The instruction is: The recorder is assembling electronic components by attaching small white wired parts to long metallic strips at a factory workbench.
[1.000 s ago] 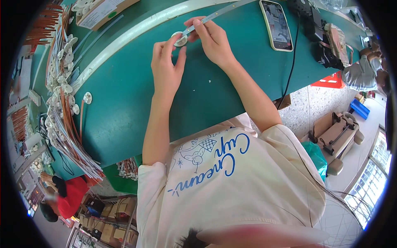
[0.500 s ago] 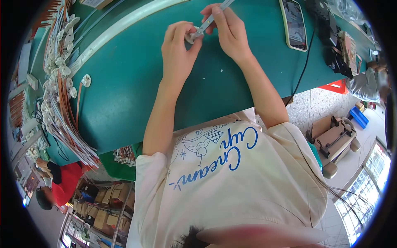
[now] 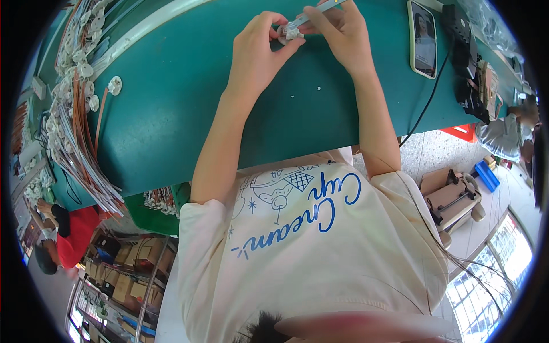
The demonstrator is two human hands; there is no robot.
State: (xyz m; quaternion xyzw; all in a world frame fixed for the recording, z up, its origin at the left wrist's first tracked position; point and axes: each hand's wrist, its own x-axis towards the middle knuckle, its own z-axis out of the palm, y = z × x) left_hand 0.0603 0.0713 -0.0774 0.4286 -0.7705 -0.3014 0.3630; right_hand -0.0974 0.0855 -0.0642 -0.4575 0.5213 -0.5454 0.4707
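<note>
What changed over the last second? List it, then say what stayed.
The left hand and right hand drew closer together around the small white part, and the slim tool in the right fingers now meets it. Both grips stayed. The phone and the wire bundles lie unmoved on the green table.

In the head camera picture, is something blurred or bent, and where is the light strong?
Head view: the straight edge of the green table top curves toward the rim, a fisheye effect; the pink shape at the bottom edge is blurred, too close; daylight glares at the window lower right; left hand, right hand and the small white part are sharp.
</note>
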